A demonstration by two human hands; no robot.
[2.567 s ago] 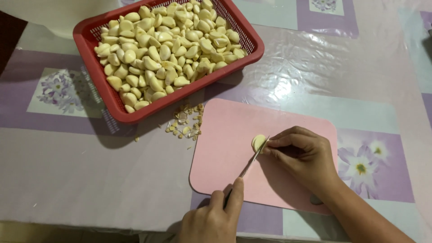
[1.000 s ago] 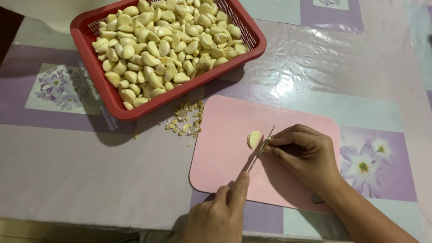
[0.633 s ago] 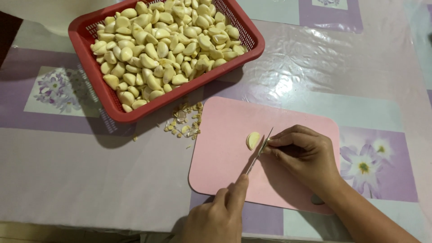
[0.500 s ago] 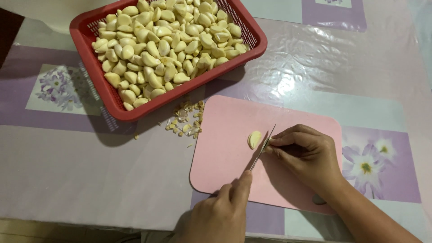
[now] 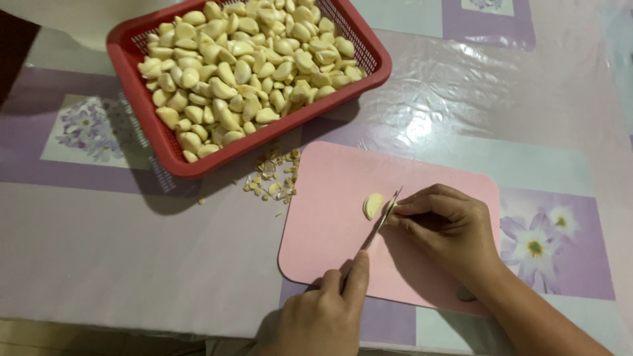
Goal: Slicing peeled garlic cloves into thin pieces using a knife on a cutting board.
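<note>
The bench [image 5: 99, 264] is carrying a red basket [image 5: 138, 99] of peeled cloves and a pink cutting board [image 5: 316, 244]. The left hand [image 5: 323, 320] is gripping the knife [image 5: 379, 221], blade angled down. The right hand [image 5: 448, 224] is pinching a garlic clove [image 5: 372, 206] on the board; it is probably small, firm and slippery, best pinned from its far end.

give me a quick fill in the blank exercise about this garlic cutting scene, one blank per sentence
1. The peeled garlic cloves are piled in a ____ plastic basket.
2. The left hand holds a ____ with its blade on the board.
3. The right hand steadies one garlic clove on a ____ cutting board.
4. Small garlic scraps lie on the tablecloth between the board and the ____.

Missing words: red; knife; pink; basket
</note>
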